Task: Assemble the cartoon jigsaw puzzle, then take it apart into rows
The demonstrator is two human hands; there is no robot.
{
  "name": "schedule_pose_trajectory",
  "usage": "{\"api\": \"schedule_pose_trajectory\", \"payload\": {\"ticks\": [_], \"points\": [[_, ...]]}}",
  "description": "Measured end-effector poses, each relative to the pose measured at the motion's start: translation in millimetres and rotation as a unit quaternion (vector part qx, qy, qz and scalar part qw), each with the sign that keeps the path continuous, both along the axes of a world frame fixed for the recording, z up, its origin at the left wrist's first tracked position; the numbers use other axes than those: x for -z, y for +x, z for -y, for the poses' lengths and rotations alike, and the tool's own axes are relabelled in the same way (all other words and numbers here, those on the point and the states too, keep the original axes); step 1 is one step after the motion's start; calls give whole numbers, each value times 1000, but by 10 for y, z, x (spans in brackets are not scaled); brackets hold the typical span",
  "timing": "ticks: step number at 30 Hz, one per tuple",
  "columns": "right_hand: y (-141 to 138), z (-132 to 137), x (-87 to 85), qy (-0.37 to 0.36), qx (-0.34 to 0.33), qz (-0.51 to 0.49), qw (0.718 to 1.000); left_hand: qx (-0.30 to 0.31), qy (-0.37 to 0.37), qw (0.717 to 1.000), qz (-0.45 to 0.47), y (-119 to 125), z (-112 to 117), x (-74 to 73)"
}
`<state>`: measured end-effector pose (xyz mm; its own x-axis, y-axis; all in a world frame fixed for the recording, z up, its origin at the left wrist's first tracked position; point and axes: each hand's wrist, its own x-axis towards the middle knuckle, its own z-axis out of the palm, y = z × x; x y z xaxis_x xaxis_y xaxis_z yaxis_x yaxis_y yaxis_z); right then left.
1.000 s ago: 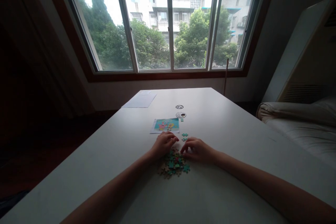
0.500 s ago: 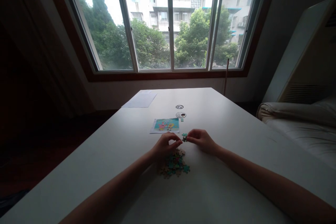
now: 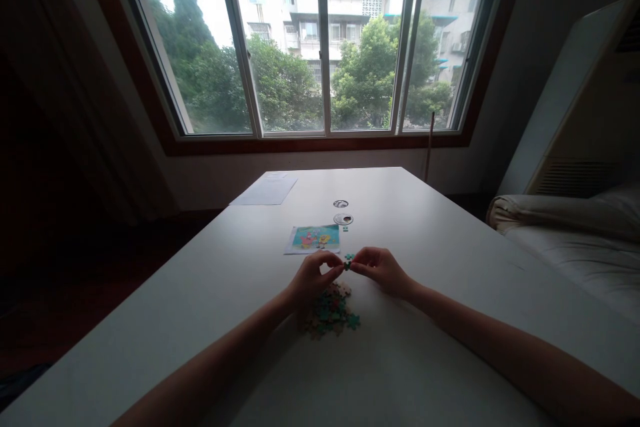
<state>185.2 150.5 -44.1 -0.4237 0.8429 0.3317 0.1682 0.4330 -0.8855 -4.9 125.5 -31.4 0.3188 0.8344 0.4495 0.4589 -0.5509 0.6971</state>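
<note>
1. Left hand [image 3: 311, 278]: thumb and forefinger curled together, pinching the left edge of a small dark-green puzzle piece [image 3: 347, 266].
2. Right hand [image 3: 384, 271]: fingertips closed on that piece's right side, just above the table [image 3: 425, 240] as I see it.
3. Green piece [image 3: 349, 256]: just beyond the fingertips.
4. Puzzle pile [image 3: 331, 312]: loose, mixed, nearer the wearer than the hands.
5. Cartoon picture sheet [image 3: 314, 238]: flat, beyond the left hand.
6. Two round discs [image 3: 343, 219]: farther up the table.

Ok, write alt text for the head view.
The left hand and right hand meet at a small puzzle piece over a white table. A pile of pieces lies nearer the camera, a colourful picture beyond; a window faces trees.
</note>
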Motion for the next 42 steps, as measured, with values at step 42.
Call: {"api": "schedule_pose_trajectory", "payload": {"ticks": [42], "points": [[329, -234, 72, 267, 182, 115, 939, -39, -60, 997, -25, -155, -157, 195]]}}
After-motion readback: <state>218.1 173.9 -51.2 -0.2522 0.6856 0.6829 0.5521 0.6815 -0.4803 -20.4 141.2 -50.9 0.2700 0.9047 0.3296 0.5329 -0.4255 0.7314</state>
